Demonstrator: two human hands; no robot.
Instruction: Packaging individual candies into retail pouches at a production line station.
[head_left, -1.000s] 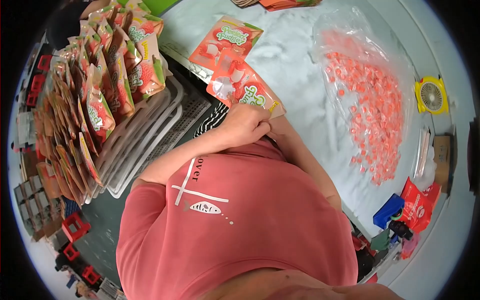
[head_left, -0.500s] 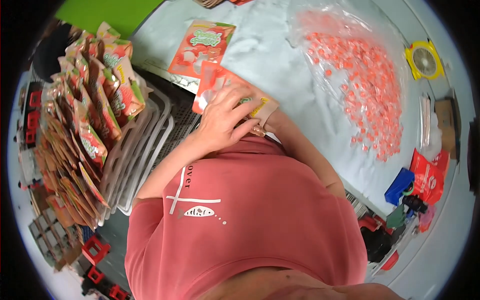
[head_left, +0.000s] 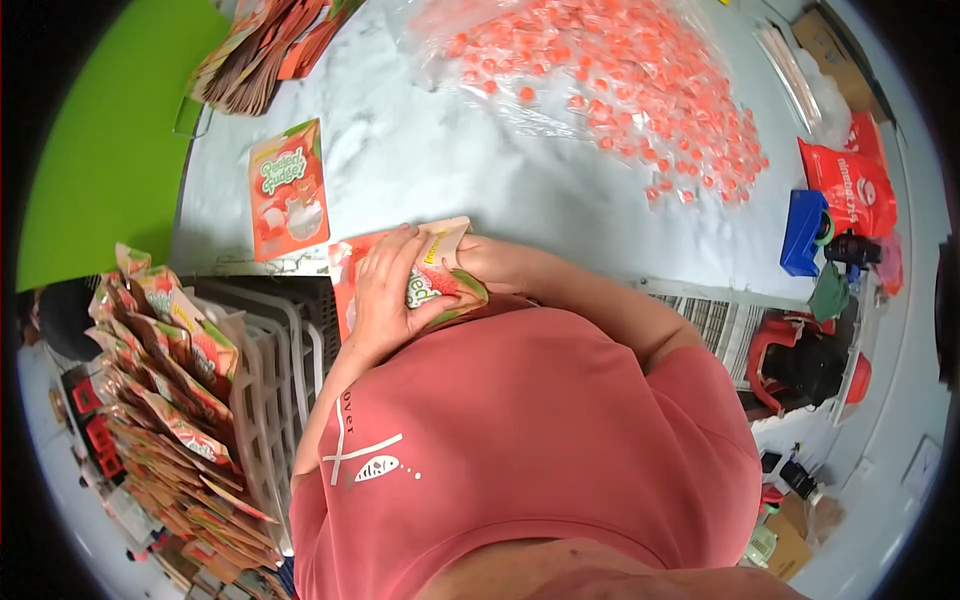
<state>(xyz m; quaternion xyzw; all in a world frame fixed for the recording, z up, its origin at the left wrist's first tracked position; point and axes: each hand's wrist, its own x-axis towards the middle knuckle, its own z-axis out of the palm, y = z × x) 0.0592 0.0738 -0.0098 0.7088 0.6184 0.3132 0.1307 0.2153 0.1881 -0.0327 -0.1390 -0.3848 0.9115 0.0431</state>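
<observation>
My left hand (head_left: 385,290) lies spread, palm down, over the stand-up pouch (head_left: 405,275), fingers draped across its printed front and thumb tucked along the near edge; my right hand (head_left: 487,262) comes in from the right and closes on the pouch's upper right end, though whether its fingertips pinch the mouth or reach inside I cannot tell — the pouch hides them. The pouch sits at the near edge of the table (head_left: 520,190), just in front of my chest, partly over the lip. I judge the step in hand to be working at the pouch's open end, filling or closing it; the next move would call for the left hand to hold the body steady while the right draws along the top without creasing it. Its long axis runs left to right and tilts up a little toward the right, the mouth pointing right and slightly away from me. To my left, racks hold rows of like pouches (head_left: 170,360). Farther out a second pouch (head_left: 288,190) lies flat, well apart, its long axis running near to far. Beyond that, a clear bag of pink sweets (head_left: 620,80) spreads across the far table.
</observation>
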